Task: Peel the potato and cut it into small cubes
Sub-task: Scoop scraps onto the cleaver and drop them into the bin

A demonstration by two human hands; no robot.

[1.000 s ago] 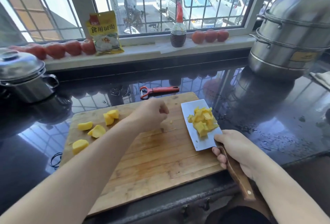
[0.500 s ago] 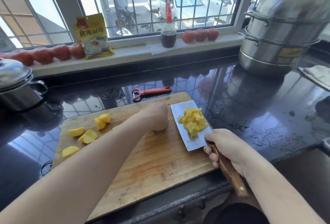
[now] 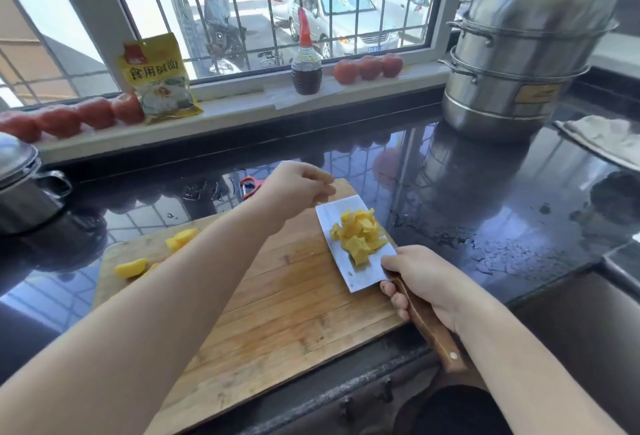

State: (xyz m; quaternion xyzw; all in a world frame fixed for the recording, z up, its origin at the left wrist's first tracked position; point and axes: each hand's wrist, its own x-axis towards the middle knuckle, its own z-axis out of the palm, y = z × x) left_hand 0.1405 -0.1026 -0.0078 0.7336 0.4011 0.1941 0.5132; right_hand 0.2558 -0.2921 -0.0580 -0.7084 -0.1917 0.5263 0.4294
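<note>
A wooden cutting board [image 3: 277, 299] lies on the dark counter. My right hand [image 3: 420, 282] grips the wooden handle of a cleaver [image 3: 349, 275], whose flat blade lies level and carries a heap of yellow potato cubes [image 3: 358, 235]. My left hand [image 3: 298, 188] hovers with fingers loosely curled just left of the blade's far end, holding nothing I can see. Larger potato chunks [image 3: 131, 267] lie at the board's left end, partly hidden by my left forearm. A red peeler [image 3: 250, 185] lies behind the board, mostly covered by my left hand.
A tall steel steamer pot [image 3: 519, 53] stands at the back right, a lidded steel pot [image 3: 20, 185] at the far left. On the windowsill are tomatoes [image 3: 367, 69], a sauce bottle [image 3: 306, 63] and a yellow packet [image 3: 157, 79]. A cloth [image 3: 602, 138] lies far right.
The cleaver with its potato cubes has been carried slightly right and away. My left hand rose off the board toward the blade's far end. The view shifted left.
</note>
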